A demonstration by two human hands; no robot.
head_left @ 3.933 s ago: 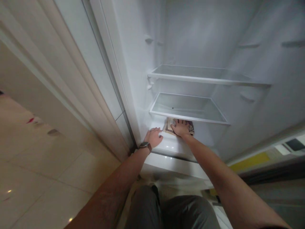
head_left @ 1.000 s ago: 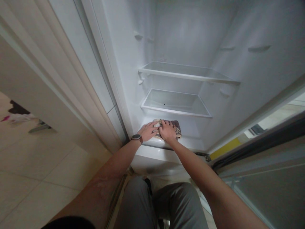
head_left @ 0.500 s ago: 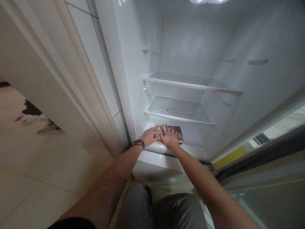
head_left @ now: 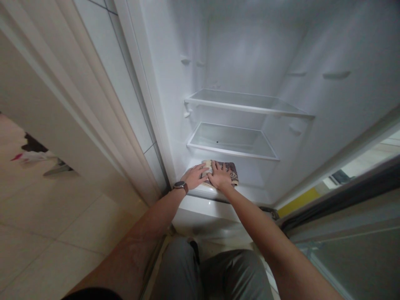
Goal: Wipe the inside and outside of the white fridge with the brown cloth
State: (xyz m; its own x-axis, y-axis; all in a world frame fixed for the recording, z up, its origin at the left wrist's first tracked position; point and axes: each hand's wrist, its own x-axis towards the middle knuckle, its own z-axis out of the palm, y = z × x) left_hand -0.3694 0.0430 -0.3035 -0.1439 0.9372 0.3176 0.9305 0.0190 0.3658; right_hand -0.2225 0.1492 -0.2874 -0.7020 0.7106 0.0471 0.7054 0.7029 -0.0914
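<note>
A folded brown and cream patterned cloth (head_left: pixel 230 170) lies on the white floor of an open refrigerator (head_left: pixel 250 183), below its lowest shelf. My right hand (head_left: pixel 220 176) rests flat on top of the cloth with fingers spread. Against the cloth's left side, my left hand (head_left: pixel 194 176) lies with fingers outstretched, their tips on its edge. A dark round watch (head_left: pixel 180 185) is on my left wrist. What lies under the palms is hidden.
Two glass shelves with white rims, an upper shelf (head_left: pixel 250 107) and a lower shelf (head_left: pixel 233 152), span the interior above my hands. Shelf supports (head_left: pixel 336 75) jut from the side walls. At right stands the open door (head_left: pixel 353 250); at left, a pale door frame (head_left: pixel 103 133).
The view has shifted slightly, so the refrigerator appears a little farther up and left. Both hands stay on the cloth, with hardly any movement across it.
</note>
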